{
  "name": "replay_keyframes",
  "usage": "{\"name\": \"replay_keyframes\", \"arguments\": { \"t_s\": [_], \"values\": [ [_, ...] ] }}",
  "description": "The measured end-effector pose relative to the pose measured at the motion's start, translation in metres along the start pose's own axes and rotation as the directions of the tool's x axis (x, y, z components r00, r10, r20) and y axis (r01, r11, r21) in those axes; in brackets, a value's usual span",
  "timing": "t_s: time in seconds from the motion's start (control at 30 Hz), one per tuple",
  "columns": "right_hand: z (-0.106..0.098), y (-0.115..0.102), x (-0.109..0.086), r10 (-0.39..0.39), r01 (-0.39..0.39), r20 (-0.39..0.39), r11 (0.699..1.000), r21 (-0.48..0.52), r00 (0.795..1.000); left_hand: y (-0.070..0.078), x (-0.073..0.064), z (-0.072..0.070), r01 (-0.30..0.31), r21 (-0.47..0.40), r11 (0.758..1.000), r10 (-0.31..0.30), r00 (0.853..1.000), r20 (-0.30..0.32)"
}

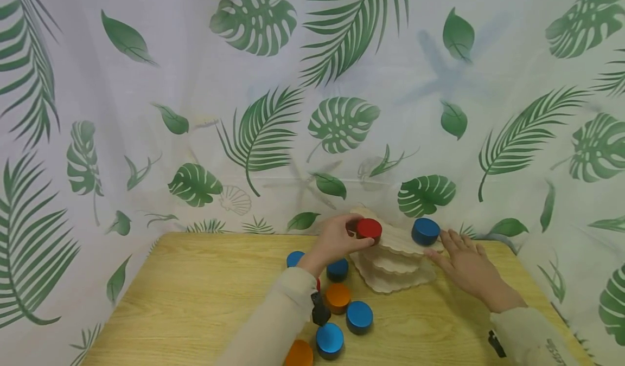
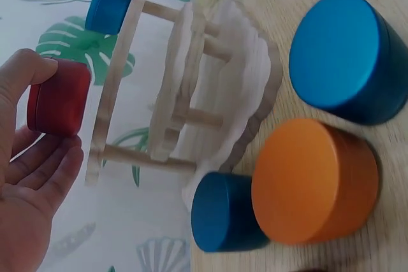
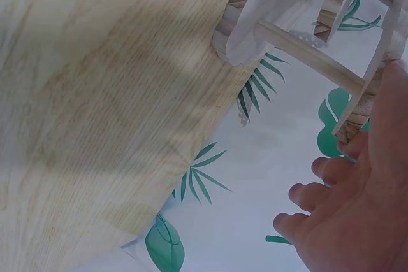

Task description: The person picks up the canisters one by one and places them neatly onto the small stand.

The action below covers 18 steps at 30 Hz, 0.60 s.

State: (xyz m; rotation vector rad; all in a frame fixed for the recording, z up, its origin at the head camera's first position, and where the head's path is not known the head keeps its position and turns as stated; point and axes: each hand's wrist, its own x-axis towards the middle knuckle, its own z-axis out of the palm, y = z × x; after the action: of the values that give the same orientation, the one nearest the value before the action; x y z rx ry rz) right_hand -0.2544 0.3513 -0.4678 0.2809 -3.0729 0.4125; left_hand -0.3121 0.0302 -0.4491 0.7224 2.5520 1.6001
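My left hand [image 1: 337, 238] grips a round red tin [image 2: 60, 99] between thumb and fingers. It holds the tin close over the left end of the top tier of a wooden stand [image 1: 402, 241] with wavy-edged shelves and round posts. On that tier's right part sits a blue tin [image 1: 426, 231]. At the tier's right corner, my right hand [image 1: 471, 271] pinches the edge between thumb and index finger, its other fingers reaching past. The lower tiers [image 2: 172, 87] bear no tins in the left wrist view.
Left of and before the stand, several tins stand on the wooden table [image 1: 205, 290], among them an orange tin [image 1: 338, 298] and a blue tin [image 1: 359, 317]. My left sleeve [image 1: 278, 312] partly hides others. Behind hangs a leaf-patterned cloth [image 1: 273, 138].
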Motion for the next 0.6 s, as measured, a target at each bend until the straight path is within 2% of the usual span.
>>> {"name": "replay_keyframes", "arguments": {
  "t_s": [0.23, 0.6],
  "values": [
    [0.002, 0.001, 0.002, 0.005, -0.005, 0.002, 1.0, -0.004, 1.0, 0.011, 0.011, 0.015, -0.049, 0.051, 0.998, 0.048, 0.999, 0.018],
    [0.002, 0.0, 0.001, 0.009, -0.009, 0.003, 1.0, -0.009, 1.0, 0.014, 0.028, 0.035, -0.08, 0.085, 0.993, 0.077, 0.996, 0.046]
  ]
}}
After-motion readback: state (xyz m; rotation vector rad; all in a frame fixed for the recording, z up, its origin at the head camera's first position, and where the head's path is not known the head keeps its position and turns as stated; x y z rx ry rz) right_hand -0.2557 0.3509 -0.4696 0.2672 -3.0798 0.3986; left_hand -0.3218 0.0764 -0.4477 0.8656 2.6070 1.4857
